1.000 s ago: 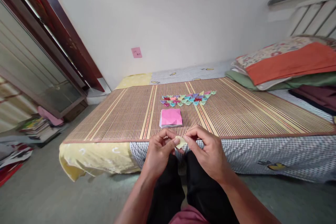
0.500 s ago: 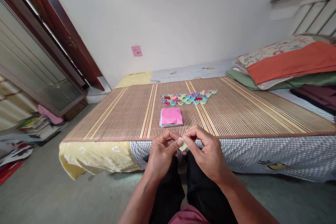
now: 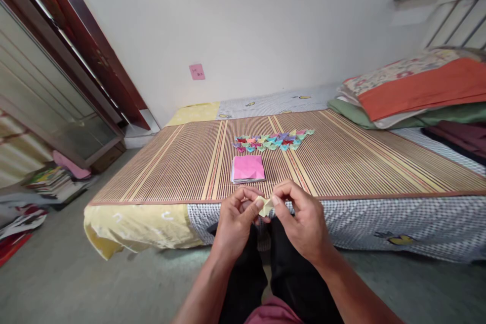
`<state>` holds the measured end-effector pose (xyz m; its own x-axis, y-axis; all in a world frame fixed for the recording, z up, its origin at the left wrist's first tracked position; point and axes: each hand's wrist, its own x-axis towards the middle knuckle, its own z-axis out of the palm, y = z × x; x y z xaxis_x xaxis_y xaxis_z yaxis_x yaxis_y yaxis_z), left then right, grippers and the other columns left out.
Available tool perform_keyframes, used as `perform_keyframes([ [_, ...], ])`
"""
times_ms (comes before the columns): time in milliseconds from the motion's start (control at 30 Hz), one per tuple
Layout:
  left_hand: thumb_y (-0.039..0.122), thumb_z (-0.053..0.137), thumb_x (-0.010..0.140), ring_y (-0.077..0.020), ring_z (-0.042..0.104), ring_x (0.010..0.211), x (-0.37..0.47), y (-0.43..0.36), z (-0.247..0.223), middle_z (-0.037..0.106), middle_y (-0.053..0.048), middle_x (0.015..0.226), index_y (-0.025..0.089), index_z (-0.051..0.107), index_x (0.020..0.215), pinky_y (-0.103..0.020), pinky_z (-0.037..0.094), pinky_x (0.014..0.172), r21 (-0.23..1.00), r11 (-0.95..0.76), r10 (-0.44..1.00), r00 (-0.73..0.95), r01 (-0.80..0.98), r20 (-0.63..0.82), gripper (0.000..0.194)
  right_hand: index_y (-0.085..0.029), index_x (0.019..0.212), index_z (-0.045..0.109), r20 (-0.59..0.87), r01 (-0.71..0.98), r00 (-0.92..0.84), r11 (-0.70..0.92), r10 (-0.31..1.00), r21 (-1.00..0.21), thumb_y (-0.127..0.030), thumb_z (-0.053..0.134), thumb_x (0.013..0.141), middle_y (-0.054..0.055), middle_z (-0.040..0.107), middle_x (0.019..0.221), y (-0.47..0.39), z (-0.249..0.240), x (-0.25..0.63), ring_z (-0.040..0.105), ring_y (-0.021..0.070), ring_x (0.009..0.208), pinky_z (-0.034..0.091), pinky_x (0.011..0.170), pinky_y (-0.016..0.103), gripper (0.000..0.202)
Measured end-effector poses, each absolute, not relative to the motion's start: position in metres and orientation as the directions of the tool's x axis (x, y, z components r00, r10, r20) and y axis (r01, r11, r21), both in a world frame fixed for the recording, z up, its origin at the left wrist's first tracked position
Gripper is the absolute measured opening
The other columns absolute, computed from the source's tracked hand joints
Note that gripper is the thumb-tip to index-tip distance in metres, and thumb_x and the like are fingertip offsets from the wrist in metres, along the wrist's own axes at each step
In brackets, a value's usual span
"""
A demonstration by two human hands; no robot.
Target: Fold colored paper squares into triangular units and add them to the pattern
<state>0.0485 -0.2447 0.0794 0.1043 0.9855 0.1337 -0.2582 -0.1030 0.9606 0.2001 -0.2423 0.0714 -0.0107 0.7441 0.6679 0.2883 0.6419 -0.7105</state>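
A small pale-yellow folded paper [image 3: 266,206] is pinched between my two hands, above my lap at the bed's front edge. My left hand [image 3: 239,217] grips its left side between thumb and fingers. On the right side, the thumb and forefinger of my right hand [image 3: 299,217] hold a corner. Just beyond my hands a stack of paper squares [image 3: 248,168], bright pink on top, lies on the striped mat. Behind it several small folded paper pieces [image 3: 273,140] in many colours sit in rows.
The woven mat [image 3: 170,162] covers most of the bed. Folded bedding [image 3: 421,88] with an orange band is piled at the right, dark clothing [image 3: 459,137] before it. A pink note [image 3: 197,72] is on the wall. Books [image 3: 49,182] lie at the left.
My right hand has shifted slightly right and away from my left. More of the pale-yellow paper shows between them, spread wider. The stack and the coloured pieces have not moved.
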Motion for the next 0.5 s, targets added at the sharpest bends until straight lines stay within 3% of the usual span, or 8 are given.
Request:
perform_keyframes([
  [500,0.029,0.085,0.080,-0.0064,0.066,0.058,0.0509,-0.2438,0.0848,0.066,-0.004,0.108,0.015,0.066,0.078,-0.018,0.048,0.053,0.949,-0.169,0.975,0.093,-0.266,0.200,0.024,-0.022,0.087,0.058,0.650,0.222,-0.024,0.638,0.760,-0.737,-0.018,0.054,0.098,0.001,0.061,0.083,-0.2399,0.0693,0.2089,0.061,0.0169,0.076,0.050,0.070,0.030,0.013],
])
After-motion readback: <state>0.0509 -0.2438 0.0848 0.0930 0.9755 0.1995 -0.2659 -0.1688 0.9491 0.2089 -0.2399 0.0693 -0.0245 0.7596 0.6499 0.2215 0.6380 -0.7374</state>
